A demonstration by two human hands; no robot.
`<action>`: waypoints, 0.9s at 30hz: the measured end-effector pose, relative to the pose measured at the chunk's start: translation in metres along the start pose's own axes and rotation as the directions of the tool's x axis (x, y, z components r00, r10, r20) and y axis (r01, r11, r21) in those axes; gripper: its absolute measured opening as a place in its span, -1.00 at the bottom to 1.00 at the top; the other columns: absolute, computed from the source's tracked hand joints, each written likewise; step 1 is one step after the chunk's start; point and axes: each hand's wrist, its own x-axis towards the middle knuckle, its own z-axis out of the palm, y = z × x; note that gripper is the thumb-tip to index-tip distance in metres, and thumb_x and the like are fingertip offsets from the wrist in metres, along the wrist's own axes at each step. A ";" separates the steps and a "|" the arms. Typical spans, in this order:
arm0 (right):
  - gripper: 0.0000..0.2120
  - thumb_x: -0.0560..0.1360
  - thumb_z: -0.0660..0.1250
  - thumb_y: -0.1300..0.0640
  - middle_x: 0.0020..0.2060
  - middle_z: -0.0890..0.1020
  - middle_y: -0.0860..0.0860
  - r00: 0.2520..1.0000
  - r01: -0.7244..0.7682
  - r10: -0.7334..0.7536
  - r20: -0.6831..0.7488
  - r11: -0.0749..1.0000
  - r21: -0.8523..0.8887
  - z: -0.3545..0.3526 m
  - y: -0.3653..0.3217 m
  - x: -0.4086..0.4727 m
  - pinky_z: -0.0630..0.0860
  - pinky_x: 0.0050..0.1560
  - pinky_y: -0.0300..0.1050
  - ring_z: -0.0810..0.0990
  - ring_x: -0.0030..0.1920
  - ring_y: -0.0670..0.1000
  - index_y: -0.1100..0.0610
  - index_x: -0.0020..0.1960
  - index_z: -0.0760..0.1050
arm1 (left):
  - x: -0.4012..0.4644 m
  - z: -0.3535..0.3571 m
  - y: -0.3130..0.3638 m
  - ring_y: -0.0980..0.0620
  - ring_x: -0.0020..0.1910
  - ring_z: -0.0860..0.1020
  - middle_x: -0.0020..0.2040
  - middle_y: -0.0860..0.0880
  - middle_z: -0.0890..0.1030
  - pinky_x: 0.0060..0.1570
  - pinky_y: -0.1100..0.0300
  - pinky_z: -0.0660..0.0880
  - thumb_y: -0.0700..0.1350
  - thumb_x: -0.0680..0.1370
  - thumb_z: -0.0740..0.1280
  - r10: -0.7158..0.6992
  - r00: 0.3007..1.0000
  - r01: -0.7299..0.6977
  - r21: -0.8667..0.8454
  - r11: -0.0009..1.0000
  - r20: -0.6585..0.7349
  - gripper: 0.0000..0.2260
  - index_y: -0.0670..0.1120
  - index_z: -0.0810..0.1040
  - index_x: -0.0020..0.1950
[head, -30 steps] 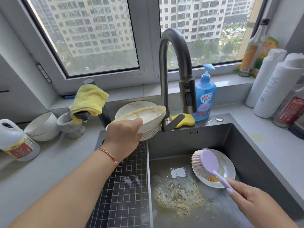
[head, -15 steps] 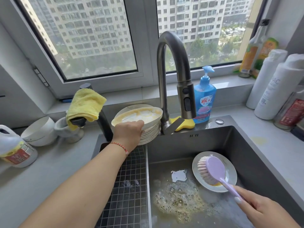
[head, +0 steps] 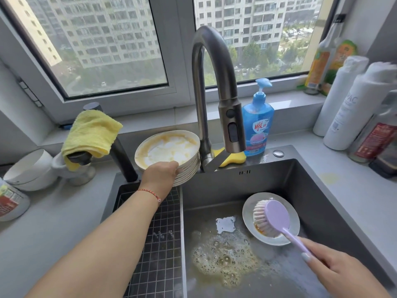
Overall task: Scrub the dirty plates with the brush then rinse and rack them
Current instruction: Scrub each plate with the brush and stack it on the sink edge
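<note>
Plates (head: 167, 151) smeared with yellow residue sit in a stack at the back edge of the sink's left section, just left of the faucet (head: 212, 89). Seen from the head camera, the left hand (head: 160, 176) grips the near rim of the stack's top, its fingers curled round the edge, a red string bracelet (head: 150, 193) at the wrist. Below that hand a dark grid rack (head: 159, 244) covers the left section of the sink (head: 311, 190).

In the right basin one small plate (head: 290, 214) lies flat near the right wall, with an orange-brown stain on it. The right hand (head: 335, 274) holds the handle of the purple brush (head: 277, 218) near the basin's front right corner, fingers wrapped round it, and the white bristles press on the small plate. Yellowish foam (head: 223, 259) floats on the murky water towards the basin's front.

On the counter's back edge stands a blue soap bottle (head: 257, 125) right of the faucet, with a yellow sponge (head: 232, 159) at its foot. A yellow cloth (head: 92, 134) hangs over a dark fixture at the sink's back left corner. White bowls (head: 30, 168) are stacked at the counter's left edge, and white bottles (head: 354, 104) stand at its right edge.
</note>
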 end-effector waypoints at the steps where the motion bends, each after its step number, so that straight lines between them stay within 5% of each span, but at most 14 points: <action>1: -0.60 0.55 0.24 -0.04 -0.19 0.34 -0.74 1.000 -0.003 0.003 0.012 1.000 0.000 0.000 0.000 0.001 0.39 -0.16 -0.46 0.48 -0.06 -0.34 -0.61 0.01 0.27 | 0.000 0.001 0.000 -0.03 -0.57 0.32 -0.56 -0.11 0.46 -0.52 0.23 0.25 -0.15 0.44 0.53 -0.023 1.000 0.023 -0.041 0.999 -0.020 -0.66 -0.20 0.45 -0.41; 5: -0.60 0.55 0.23 -0.04 -0.18 0.31 -0.76 0.999 -0.019 0.020 0.035 1.000 -0.024 -0.001 0.003 0.001 0.39 -0.15 -0.46 0.48 -0.05 -0.35 -0.62 0.01 0.27 | 0.000 0.003 0.002 -0.16 -0.49 0.48 -0.48 -0.15 0.54 -0.37 0.08 0.47 -0.13 0.53 0.44 -0.106 0.994 0.101 -0.158 0.982 -0.024 -0.69 -0.21 0.52 -0.37; 6: -0.60 0.55 0.23 -0.04 -0.18 0.34 -0.74 0.999 -0.025 0.025 0.030 0.999 -0.022 -0.002 0.003 0.001 0.39 -0.16 -0.45 0.48 -0.05 -0.34 -0.62 0.01 0.27 | 0.000 0.004 0.003 -0.20 -0.47 0.52 -0.47 -0.15 0.57 -0.20 -0.04 0.58 -0.18 0.52 0.45 -0.110 0.993 0.104 -0.167 0.981 -0.030 -0.73 -0.22 0.56 -0.36; 8: -0.61 0.55 0.24 -0.05 -0.20 0.39 -0.70 0.999 -0.035 0.036 0.019 0.999 -0.014 -0.003 0.005 0.000 0.39 -0.17 -0.46 0.49 -0.06 -0.34 -0.62 -0.01 0.27 | 0.001 0.007 0.003 -0.23 -0.44 0.55 -0.41 -0.17 0.63 0.26 -0.19 0.48 -0.25 0.54 0.42 -0.133 0.991 0.126 -0.186 0.974 -0.027 -0.79 -0.25 0.61 -0.29; 11: -0.60 0.55 0.24 -0.05 -0.17 0.32 -0.75 0.999 -0.045 0.045 0.024 0.999 -0.010 -0.005 0.009 -0.002 0.38 -0.16 -0.47 0.47 -0.05 -0.38 -0.63 -0.01 0.27 | 0.001 0.019 0.000 -0.10 -0.45 0.42 -0.35 -0.16 0.65 0.47 -0.13 0.25 -0.25 0.59 0.34 -0.190 0.981 0.182 -0.172 0.968 -0.031 -0.81 -0.23 0.66 -0.19; 14: -0.59 0.55 0.23 -0.05 -0.16 0.35 -0.72 0.998 -0.062 0.062 0.024 0.998 -0.020 -0.008 0.014 -0.004 0.40 -0.16 -0.45 0.50 -0.05 -0.34 -0.64 -0.02 0.26 | 0.001 0.022 0.003 -0.10 -0.29 0.54 -0.25 -0.09 0.65 0.54 -0.09 0.07 -0.24 0.62 0.28 -0.202 0.979 0.197 -0.160 0.967 -0.017 -0.82 -0.16 0.67 -0.07; 16: -0.60 0.56 0.22 -0.04 -0.17 0.40 -0.67 0.997 -0.076 0.077 0.016 0.997 -0.030 -0.011 0.016 -0.005 0.41 -0.17 -0.43 0.52 -0.08 -0.31 -0.61 -0.02 0.26 | 0.001 0.021 0.010 -0.13 0.12 0.58 0.03 -0.11 0.66 0.56 -0.07 -0.07 -0.19 0.64 0.23 -0.222 0.975 0.224 -0.106 0.969 0.029 -0.80 -0.13 0.63 0.16; 18: -0.62 0.56 0.22 -0.02 -0.17 0.53 -0.53 0.994 -0.110 0.110 -0.001 0.994 -0.021 -0.014 0.019 -0.006 0.40 -0.15 -0.42 0.52 -0.07 -0.30 -0.58 0.00 0.29 | -0.004 0.023 0.026 -0.14 0.39 0.40 0.31 -0.15 0.55 0.54 -0.09 -0.02 -0.15 0.63 0.24 -0.238 0.971 0.236 -0.085 0.968 -0.009 -0.68 -0.16 0.48 0.37; 22: -0.62 0.57 0.21 -0.01 -0.05 0.63 -0.32 0.984 -0.177 0.177 0.001 0.984 -0.025 -0.018 0.031 -0.006 0.46 -0.01 -0.29 0.54 -0.03 -0.24 -0.56 0.07 0.32 | -0.030 0.046 0.087 -0.16 0.11 0.51 0.10 -0.17 0.58 0.18 -0.06 0.46 -0.07 0.54 0.21 -0.169 0.954 0.104 -0.257 0.961 -0.247 -0.67 -0.22 0.51 0.21; 25: -0.64 0.56 0.20 -0.06 0.01 0.60 -0.39 0.979 -0.202 0.202 -0.004 0.978 -0.044 -0.022 0.043 -0.005 0.48 0.12 -0.17 0.53 0.06 -0.23 -0.58 0.10 0.36 | -0.047 0.074 0.135 -0.04 0.07 0.53 0.09 -0.06 0.54 0.13 0.13 0.45 -0.12 0.58 0.25 -0.263 0.951 0.309 -0.468 0.828 0.162 -0.78 -0.14 0.53 0.20; 27: -0.65 0.56 0.20 -0.06 -0.01 0.60 -0.38 0.978 -0.206 0.206 -0.013 0.978 -0.027 -0.027 0.049 -0.002 0.48 0.12 -0.18 0.54 0.05 -0.24 -0.58 0.10 0.36 | -0.055 0.094 0.160 0.05 0.03 0.49 0.10 0.02 0.49 0.08 0.24 0.40 -0.13 0.60 0.26 -0.290 0.812 0.534 -0.445 0.719 0.506 -0.85 -0.04 0.49 0.16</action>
